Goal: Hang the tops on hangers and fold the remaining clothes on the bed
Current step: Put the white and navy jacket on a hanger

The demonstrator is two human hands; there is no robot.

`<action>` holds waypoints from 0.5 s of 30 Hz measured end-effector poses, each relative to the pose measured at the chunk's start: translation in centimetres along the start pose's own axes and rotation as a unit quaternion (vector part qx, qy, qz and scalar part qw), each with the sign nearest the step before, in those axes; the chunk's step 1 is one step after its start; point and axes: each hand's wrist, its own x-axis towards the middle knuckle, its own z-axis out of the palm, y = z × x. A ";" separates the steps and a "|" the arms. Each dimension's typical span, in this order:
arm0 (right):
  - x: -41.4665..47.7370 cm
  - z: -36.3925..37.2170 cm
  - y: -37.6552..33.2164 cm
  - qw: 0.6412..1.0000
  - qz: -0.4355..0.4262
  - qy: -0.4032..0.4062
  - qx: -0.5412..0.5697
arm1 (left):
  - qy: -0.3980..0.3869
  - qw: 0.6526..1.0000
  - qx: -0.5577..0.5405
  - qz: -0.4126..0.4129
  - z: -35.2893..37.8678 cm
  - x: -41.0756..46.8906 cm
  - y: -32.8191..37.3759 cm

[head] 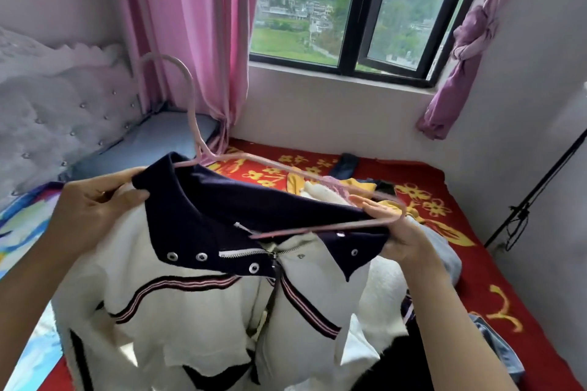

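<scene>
While threading hanger (193, 111) into white top (190, 311), pinching collar (241, 200) in left grip (92, 200), clasping hanger end in right grip (400, 232); next, likely seating shoulders.

A pink curtain (190, 25) hangs left of the window (349, 13), a knotted curtain (470, 41) right; tufted headboard (63, 105) at far left.

A left hand (95, 209) pinches one end of the dark navy collar (238, 200) of a white zip jacket (190, 311), held up over a bed (476, 279) with a red flowered cover. A right hand (397, 232) grips the collar's other end together with the corner of a pink hanger (317, 229). The hanger's far shoulder is tucked under the collar and its hook points up and to the left. More clothes (297, 184) lie piled behind, below a window (349, 9) with pink curtains (190, 25)
</scene>
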 end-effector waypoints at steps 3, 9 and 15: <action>-1.1 -0.6 -0.3 0.998 -0.023 0.025 0.053 | -0.046 0.993 0.104 -0.009 -0.9 0.7 -1.9; -3.1 0.0 -1.6 0.997 -0.074 0.000 0.012 | -0.062 0.986 0.158 -0.003 -2.4 2.2 -6.0; -3.9 -1.1 -1.2 0.984 -0.134 -0.116 -0.006 | 0.002 0.992 0.120 0.038 1.2 2.8 -2.9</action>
